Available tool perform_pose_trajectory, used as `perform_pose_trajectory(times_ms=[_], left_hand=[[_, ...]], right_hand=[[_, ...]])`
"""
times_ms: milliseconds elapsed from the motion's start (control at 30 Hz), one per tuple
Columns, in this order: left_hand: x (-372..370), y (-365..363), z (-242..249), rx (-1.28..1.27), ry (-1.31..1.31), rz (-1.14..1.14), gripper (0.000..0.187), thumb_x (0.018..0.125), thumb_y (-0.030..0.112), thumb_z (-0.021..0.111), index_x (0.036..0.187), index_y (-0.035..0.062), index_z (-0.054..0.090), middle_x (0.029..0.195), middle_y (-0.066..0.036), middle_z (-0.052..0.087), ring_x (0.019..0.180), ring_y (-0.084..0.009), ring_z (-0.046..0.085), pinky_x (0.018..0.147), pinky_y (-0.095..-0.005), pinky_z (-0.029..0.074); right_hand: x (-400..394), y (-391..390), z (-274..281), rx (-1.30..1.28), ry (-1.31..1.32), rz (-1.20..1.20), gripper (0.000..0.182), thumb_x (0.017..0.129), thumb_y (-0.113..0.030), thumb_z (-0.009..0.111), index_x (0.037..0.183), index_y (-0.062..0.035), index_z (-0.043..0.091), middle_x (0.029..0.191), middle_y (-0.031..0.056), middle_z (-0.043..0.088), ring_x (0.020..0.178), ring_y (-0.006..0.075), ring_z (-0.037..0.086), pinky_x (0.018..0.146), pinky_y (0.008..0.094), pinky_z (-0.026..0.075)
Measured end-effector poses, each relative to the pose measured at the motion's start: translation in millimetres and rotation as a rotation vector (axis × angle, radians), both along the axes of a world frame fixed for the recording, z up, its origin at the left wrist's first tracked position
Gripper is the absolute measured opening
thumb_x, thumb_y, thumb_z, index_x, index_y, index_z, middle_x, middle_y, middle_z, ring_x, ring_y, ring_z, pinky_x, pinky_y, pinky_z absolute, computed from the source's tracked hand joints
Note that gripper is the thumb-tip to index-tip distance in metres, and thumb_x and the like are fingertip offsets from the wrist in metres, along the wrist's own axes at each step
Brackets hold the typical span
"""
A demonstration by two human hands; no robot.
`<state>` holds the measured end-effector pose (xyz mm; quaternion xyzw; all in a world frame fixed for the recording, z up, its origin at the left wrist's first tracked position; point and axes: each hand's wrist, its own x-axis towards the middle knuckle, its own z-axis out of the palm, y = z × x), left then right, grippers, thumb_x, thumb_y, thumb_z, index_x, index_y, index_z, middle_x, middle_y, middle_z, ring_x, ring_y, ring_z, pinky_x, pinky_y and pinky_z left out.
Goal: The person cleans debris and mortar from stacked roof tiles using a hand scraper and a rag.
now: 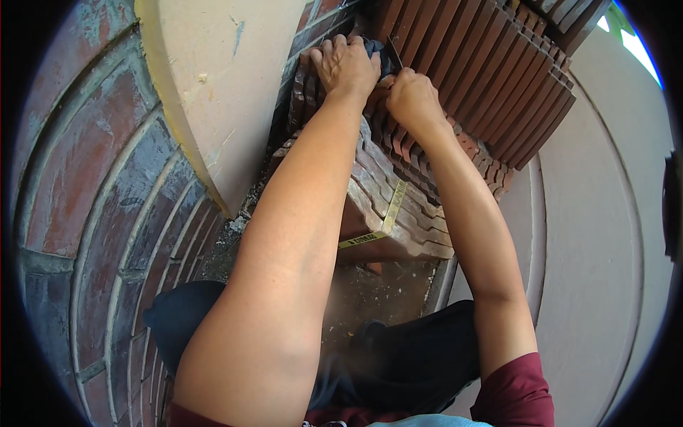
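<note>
My left hand (346,65) is reached far forward, its fingers bent over a dark crumpled bundle (377,55) beside the stacked tiles; part of its grip is hidden. Close to its right, my right hand (413,96) is closed in a fist around a thin dark blade-like tool (394,53), whose handle is hidden by the fingers. The tool's blade points up and away, next to the bundle. Below and around both hands lie reddish-brown roof tiles (405,153) with wavy edges, packed in rows.
A taller stack of flat-edged tiles (477,64) leans behind my right hand. Yellow printed strapping (393,206) binds a nearer tile bundle. A brick wall (92,171) and a cream panel (220,78) stand on the left, a pale wall (590,235) on the right. Dirt ground (377,299) lies below.
</note>
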<state>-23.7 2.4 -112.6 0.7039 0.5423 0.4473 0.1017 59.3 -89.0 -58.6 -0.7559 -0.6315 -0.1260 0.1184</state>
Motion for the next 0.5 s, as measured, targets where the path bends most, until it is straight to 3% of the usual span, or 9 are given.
perform_pose_trajectory(times_ms=[100, 200, 267, 400, 500], left_hand=[[-1.1, -1.6, 0.9, -0.019, 0.011, -0.001, 0.039, 0.087, 0.041, 0.067, 0.111, 0.0102, 0.071, 0.115, -0.01, 0.064, 0.117, -0.0266, 0.054, 0.103, -0.0438, 0.032], [1.9, -1.5, -0.3, -0.019, 0.007, -0.003, 0.039, 0.087, 0.041, 0.067, 0.112, 0.0108, 0.071, 0.116, -0.01, 0.064, 0.118, -0.0262, 0.054, 0.104, -0.0436, 0.032], [0.6, 0.2, 0.8, -0.019, 0.006, -0.006, 0.04, 0.087, 0.042, 0.067, 0.112, 0.0108, 0.071, 0.116, -0.01, 0.064, 0.118, -0.0261, 0.053, 0.104, -0.0437, 0.031], [-1.8, 0.3, 3.8, -0.037, 0.022, -0.014, 0.041, 0.087, 0.043, 0.068, 0.111, 0.0099, 0.071, 0.114, -0.009, 0.065, 0.117, -0.026, 0.054, 0.104, -0.0441, 0.031], [1.3, 0.5, -1.1, -0.013, 0.015, -0.011, 0.042, 0.087, 0.043, 0.068, 0.111, 0.0096, 0.071, 0.113, -0.009, 0.065, 0.116, -0.0259, 0.054, 0.104, -0.0442, 0.031]], right_hand=[[-3.5, 3.2, 12.4, 0.161, -0.025, 0.025, 0.027, 0.088, -0.012, 0.055, 0.101, 0.0122, 0.058, 0.098, 0.0369, 0.065, 0.098, 0.0512, 0.065, 0.087, 0.0492, 0.055], [-4.0, 3.5, 16.1, 0.098, 0.051, -0.006, 0.028, 0.087, -0.011, 0.056, 0.1, 0.0129, 0.06, 0.098, 0.0375, 0.065, 0.097, 0.0498, 0.066, 0.088, 0.0496, 0.055], [-7.5, -5.8, 10.9, -0.188, 0.035, -0.032, 0.033, 0.084, -0.017, 0.062, 0.096, 0.014, 0.065, 0.097, 0.0345, 0.067, 0.099, 0.0473, 0.066, 0.09, 0.0511, 0.053], [2.0, 10.7, 0.4, 0.098, 0.084, 0.011, 0.03, 0.085, -0.016, 0.062, 0.093, 0.0131, 0.064, 0.094, 0.0365, 0.066, 0.1, 0.0492, 0.066, 0.089, 0.051, 0.053], [-11.9, 20.6, 33.4, 0.168, 0.197, -0.037, 0.029, 0.083, -0.012, 0.062, 0.098, 0.0123, 0.061, 0.097, 0.0385, 0.065, 0.101, 0.0507, 0.065, 0.089, 0.051, 0.053]])
